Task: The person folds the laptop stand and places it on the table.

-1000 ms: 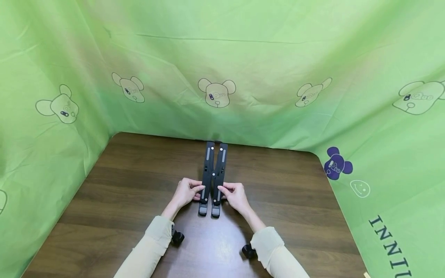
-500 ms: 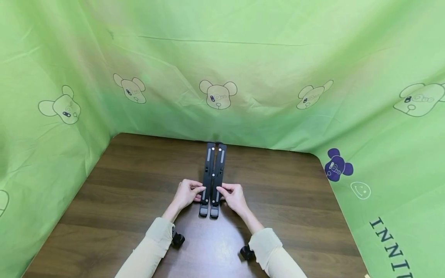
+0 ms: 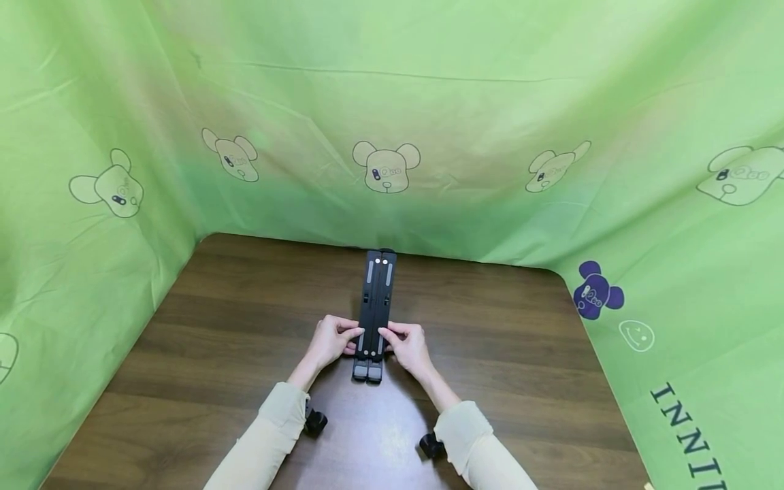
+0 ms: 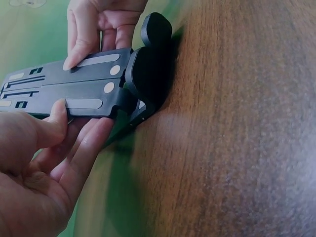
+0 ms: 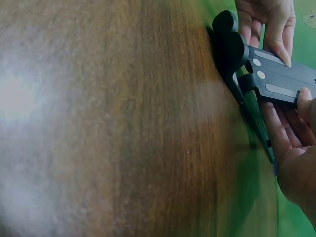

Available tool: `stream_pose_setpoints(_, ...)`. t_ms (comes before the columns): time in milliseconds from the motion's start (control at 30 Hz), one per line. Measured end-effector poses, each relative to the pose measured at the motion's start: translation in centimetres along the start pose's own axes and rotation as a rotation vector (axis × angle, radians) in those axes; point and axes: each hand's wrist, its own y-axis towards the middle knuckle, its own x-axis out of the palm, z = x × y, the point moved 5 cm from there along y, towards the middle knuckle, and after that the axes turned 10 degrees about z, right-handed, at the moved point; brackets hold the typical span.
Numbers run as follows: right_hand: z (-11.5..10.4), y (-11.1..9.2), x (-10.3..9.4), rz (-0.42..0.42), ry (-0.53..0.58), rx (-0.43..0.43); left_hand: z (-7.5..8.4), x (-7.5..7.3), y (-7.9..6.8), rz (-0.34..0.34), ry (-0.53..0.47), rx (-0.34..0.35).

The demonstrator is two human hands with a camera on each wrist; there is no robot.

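A black folding laptop stand (image 3: pixel 376 299) lies lengthwise at the middle of the table's far part, its two long arms side by side and meeting along the centre. Grey pads and round light dots mark its top, and hooked lips (image 4: pixel 143 74) curve up at its near end. My left hand (image 3: pixel 327 340) pinches the left arm, thumb on top and fingers beneath. From the other side my right hand (image 3: pixel 409 348) grips the right arm the same way. In the right wrist view a lower leg of the stand (image 5: pixel 252 116) slants below the upper arms.
The brown wooden table (image 3: pixel 520 354) spreads around the stand. A green cloth (image 3: pixel 465 102) printed with bear heads hangs along the back and both sides, close behind the stand's far end. Black wrist cameras (image 3: pixel 315 422) sit under both sleeves.
The stand's two arms, apart with a gap a second ago, have come together. My right hand has moved slightly left with its arm; my left hand has hardly moved.
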Motion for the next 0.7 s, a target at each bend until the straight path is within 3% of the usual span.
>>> stream_pose_setpoints(700,-0.07,-0.10,-0.03,0.002,0.005,0.024,-0.16,0.10,0.02,0.000,0.029,0.024)
